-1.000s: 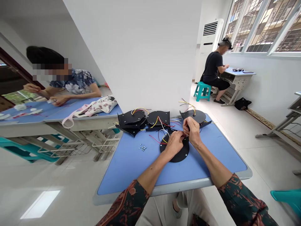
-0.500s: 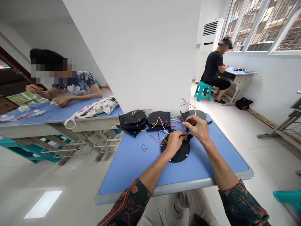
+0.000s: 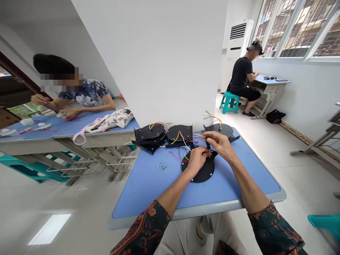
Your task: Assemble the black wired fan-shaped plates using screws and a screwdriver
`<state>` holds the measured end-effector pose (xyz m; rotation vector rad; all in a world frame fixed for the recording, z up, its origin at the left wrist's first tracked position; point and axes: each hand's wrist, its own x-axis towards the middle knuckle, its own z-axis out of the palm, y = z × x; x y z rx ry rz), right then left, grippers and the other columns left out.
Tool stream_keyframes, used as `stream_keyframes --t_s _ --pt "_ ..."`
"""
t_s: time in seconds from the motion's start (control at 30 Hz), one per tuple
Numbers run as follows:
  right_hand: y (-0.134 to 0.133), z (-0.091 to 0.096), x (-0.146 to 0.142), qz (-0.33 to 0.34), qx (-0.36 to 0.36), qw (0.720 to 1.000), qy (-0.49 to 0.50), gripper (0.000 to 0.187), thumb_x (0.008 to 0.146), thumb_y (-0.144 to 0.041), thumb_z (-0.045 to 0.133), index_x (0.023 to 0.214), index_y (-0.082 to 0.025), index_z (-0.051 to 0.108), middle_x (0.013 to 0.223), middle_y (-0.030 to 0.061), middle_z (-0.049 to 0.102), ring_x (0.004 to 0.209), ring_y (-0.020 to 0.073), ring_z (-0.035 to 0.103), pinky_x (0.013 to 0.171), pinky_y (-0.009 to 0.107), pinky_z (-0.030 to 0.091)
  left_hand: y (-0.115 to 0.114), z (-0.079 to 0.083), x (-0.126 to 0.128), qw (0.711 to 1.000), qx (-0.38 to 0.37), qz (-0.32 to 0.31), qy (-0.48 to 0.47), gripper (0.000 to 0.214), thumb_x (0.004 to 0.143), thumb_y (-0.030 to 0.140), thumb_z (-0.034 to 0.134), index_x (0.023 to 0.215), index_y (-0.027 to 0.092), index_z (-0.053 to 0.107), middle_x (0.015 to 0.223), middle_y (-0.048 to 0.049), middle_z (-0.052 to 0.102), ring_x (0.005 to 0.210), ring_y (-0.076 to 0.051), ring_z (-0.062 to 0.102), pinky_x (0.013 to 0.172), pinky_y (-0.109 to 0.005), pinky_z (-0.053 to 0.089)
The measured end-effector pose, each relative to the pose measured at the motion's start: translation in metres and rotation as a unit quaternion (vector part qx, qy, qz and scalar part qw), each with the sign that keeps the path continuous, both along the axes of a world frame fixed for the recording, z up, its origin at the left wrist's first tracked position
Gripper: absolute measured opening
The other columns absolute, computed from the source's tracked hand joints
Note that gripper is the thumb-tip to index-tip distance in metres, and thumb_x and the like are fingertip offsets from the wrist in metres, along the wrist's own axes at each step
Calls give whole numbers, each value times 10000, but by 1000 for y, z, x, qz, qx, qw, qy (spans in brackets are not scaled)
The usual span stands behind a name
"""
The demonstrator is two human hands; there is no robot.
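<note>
Your right hand (image 3: 221, 145) just slid closer, pinching a small black piece (image 3: 208, 143) upright over the black disc (image 3: 199, 175), while your left hand (image 3: 196, 166) curls beside it, grip unclear.

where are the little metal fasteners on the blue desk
In the head view, the small metal fasteners lie on the blue desktop, left of the person's left hand and the black disc.

Our left hand (image 3: 196, 162) rests at lower centre of the frame, fingers curled forward and inward. Our right hand (image 3: 220, 143) is raised just up and right of it, thumb and forefinger pinched together. Our left forearm (image 3: 172, 191) and right forearm (image 3: 247, 184) converge from the bottom edge.
</note>
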<state>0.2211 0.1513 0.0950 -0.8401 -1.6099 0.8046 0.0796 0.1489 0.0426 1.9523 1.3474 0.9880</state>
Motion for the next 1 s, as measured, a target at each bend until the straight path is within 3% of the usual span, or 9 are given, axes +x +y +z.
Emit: stream_keyframes --t_s 0.13,0.23,0.33,0.43,0.53,0.7,0.83,0.9,1.0 --pt "3 -4 1 -100 15 994 -34 193 754 -329 787 906 -213 810 810 34 726 741 175 607 736 311 516 1 -1 1 1000 5 8 7 88 848 125 733 791 176 775 827 -21 771 785 -162 681 767 -263 459" --pt "5 -5 7 -75 -13 997 -34 177 779 -311 743 904 -206 812 786 31 714 701 168 599 679 299 496 2 -2 2 1000 8 12 7 58 835 158 765 783 184 766 832 -15 763 789 -163 678 758 -263 460" --pt "3 -4 8 -63 -16 998 -23 216 844 -304 666 993 -212 794 842 38 745 772 189 652 736 318 511 3 -4 2 1000 15 15 13 76 832 189 780 761 185 750 806 -7 749 748 -153 660 735 -259 456" --pt "-1 -1 2 -80 32 996 -29 228 874 -319 662 1054 -240 778 928 45 760 859 206 668 811 344 524 4 -4 3 1000 14 17 20 80 836 180 770 761 183 743 785 -6 745 731 -152 654 729 -262 458" --pt "-2 0 -1 -119 73 988 -58 165 782 -320 781 928 -244 795 887 40 742 803 197 629 786 339 528 2 -2 3 1000 -1 24 10 59 820 163 774 768 184 753 790 -10 759 746 -162 670 749 -270 474" --pt "4 -5 6 -68 -12 998 -11 199 802 -244 678 957 -209 798 817 34 738 714 171 638 694 314 524 0 2 0 997 -30 -28 -58 122 877 164 686 851 203 799 865 -3 794 814 -160 705 773 -250 494" --pt "4 -5 5 -30 -11 999 21 268 850 -268 612 1065 -206 759 932 54 757 819 192 685 757 334 546 1 1 -1 999 -14 -25 -36 159 900 190 659 823 200 798 826 -1 785 788 -161 696 757 -248 484" --pt "2 -4 2 -57 15 998 1 261 848 -286 646 1078 -222 752 996 56 756 881 201 681 808 346 549 1 1 -1 1000 -9 -6 -20 126 884 184 681 814 192 786 819 -9 780 768 -162 690 748 -251 481" --pt "0 -2 0 -126 54 989 -54 193 795 -289 728 971 -228 775 892 36 732 828 195 642 807 344 539 1 0 1 1000 -2 15 -8 72 859 174 711 820 189 770 831 -18 779 766 -166 689 755 -259 484"
